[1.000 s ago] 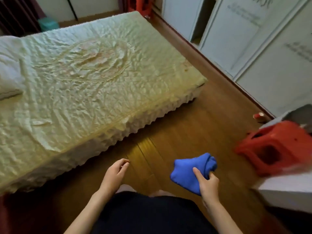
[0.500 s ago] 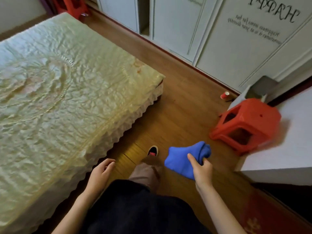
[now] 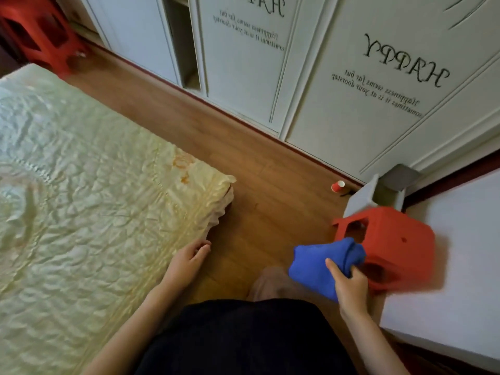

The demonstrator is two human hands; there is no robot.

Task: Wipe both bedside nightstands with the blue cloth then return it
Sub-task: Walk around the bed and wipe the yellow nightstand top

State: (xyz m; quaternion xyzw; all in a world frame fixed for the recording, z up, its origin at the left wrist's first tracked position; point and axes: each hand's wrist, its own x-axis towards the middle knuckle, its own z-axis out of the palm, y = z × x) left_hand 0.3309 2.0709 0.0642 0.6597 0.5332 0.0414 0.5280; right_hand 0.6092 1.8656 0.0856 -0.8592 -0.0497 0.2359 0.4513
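A bunched blue cloth (image 3: 319, 263) hangs in my right hand (image 3: 350, 285), gripped between thumb and fingers at waist height over the wooden floor. My left hand (image 3: 188, 259) is empty with fingers loosely apart, hovering beside the foot corner of the bed. No nightstand can be seen in this view. My dark clothing fills the bottom middle, with one leg stepping forward below the cloth.
The bed (image 3: 81, 198) with a crinkled pale green cover fills the left. A red plastic stool (image 3: 397, 239) lies tipped by a white surface (image 3: 446, 280) at right. A small red cup (image 3: 337, 186) sits near the white wardrobe doors (image 3: 351, 98). Another red stool (image 3: 35, 36) stands far left.
The view has swung right along the bed's foot toward the wardrobe. The red stool and white surface have come closer. My right hand keeps its grip on the cloth.
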